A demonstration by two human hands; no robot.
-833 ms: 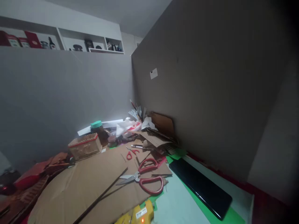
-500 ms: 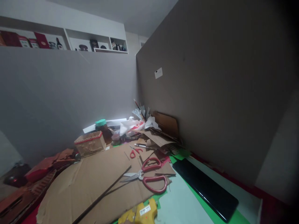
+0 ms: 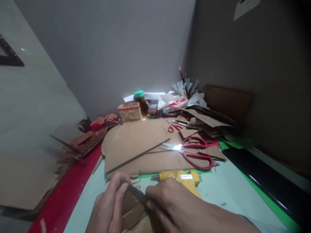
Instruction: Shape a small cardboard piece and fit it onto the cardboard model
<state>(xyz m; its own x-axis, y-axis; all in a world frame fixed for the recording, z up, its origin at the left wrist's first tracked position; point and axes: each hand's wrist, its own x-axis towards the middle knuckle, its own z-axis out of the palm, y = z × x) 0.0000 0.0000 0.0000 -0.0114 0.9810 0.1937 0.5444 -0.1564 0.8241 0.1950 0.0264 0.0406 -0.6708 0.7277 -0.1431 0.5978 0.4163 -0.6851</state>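
Note:
At the bottom of the head view, my left hand [image 3: 110, 205] is closed on one end of a dark narrow strip [image 3: 137, 193]. The fingers of my right hand [image 3: 173, 204] pinch that strip farther right. Below it, between the hands, lies a brown cardboard piece [image 3: 132, 207]; whether the strip is joined to it I cannot tell. Just beyond my right hand rests a yellow glue gun [image 3: 179, 177], partly covered by it. Large red-handled scissors [image 3: 197, 160] lie past the glue gun, blades pointing left, on a flat cardboard sheet [image 3: 136, 136].
Small red scissors [image 3: 170, 128] lie farther back. A brown ship-like model [image 3: 86, 142] stands at left. Behind are a small tan box [image 3: 130, 113], a green-lidded jar [image 3: 141, 103] and stacked cardboard [image 3: 209, 118]. A long glossy black object [image 3: 264, 184] lies at right.
The view has tipped down and turned left, so the table items appear higher and farther right. Both my hands, with the dark strip and cardboard piece, have come into view.

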